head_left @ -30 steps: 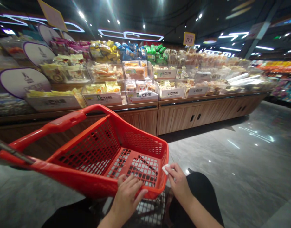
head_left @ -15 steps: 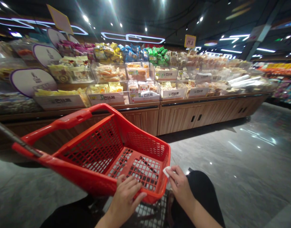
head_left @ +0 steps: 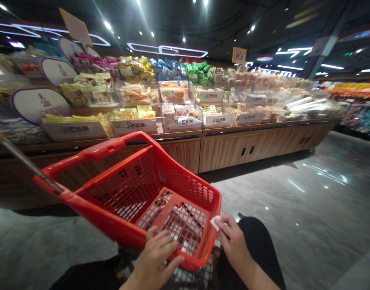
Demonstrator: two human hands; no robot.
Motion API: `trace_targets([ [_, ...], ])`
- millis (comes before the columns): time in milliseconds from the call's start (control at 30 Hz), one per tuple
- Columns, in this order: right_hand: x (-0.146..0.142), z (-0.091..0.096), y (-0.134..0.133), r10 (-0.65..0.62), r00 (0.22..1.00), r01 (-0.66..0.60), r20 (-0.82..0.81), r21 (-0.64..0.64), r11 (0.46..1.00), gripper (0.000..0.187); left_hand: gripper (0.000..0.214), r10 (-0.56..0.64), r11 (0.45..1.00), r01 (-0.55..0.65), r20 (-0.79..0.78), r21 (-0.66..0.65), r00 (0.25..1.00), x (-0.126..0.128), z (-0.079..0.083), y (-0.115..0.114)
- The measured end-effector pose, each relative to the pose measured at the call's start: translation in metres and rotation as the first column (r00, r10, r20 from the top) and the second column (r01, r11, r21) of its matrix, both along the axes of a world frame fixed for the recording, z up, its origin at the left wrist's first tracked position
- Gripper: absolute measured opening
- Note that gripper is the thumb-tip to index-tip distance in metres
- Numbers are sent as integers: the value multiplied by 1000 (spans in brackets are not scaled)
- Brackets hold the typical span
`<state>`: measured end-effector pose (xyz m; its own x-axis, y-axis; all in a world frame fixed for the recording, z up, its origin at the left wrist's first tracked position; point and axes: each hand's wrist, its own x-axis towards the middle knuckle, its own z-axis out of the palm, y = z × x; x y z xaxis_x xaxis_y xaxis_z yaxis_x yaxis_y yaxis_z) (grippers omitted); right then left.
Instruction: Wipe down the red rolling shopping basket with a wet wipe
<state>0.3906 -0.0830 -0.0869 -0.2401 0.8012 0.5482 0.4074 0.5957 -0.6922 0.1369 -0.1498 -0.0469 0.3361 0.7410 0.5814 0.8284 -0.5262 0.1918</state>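
A red plastic shopping basket (head_left: 127, 189) with a mesh floor tilts in front of me, its red handle (head_left: 91, 155) raised at the left. My left hand (head_left: 157, 253) grips the basket's near rim, fingers curled over the edge. At the basket's right corner, my right hand (head_left: 233, 241) pinches a small white piece of paper or cloth (head_left: 215, 222) against the rim. Nothing lies inside the basket.
A long wooden display counter (head_left: 233, 149) runs across the view, stacked with clear bins of packaged snacks (head_left: 179, 112) and white oval signs (head_left: 40, 104). A yellow price sign (head_left: 238, 55) hangs above. Glossy grey floor (head_left: 308, 209) spreads to the right. More shelves stand far right.
The basket has shifted slightly right and lower in view. Both hands keep their hold at its near rim, moving with it.
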Motion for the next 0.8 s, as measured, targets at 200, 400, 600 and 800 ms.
trace_targets([
  [200,-3,-3,-18,53,998,-54,-16,-34,998,31,22,-76,987,59,-111,-149,991,-16,6,4],
  [400,-7,-5,-1,-14,999,14,-32,16,1000,31,27,-67,983,44,-126,-177,990,-25,9,9],
  [600,-22,0,-18,62,998,-62,20,-13,998,32,20,-49,984,22,-143,-179,989,-21,15,5],
  [800,-34,3,-36,139,982,-145,127,33,989,33,26,56,981,-73,-99,-178,994,31,12,-8],
])
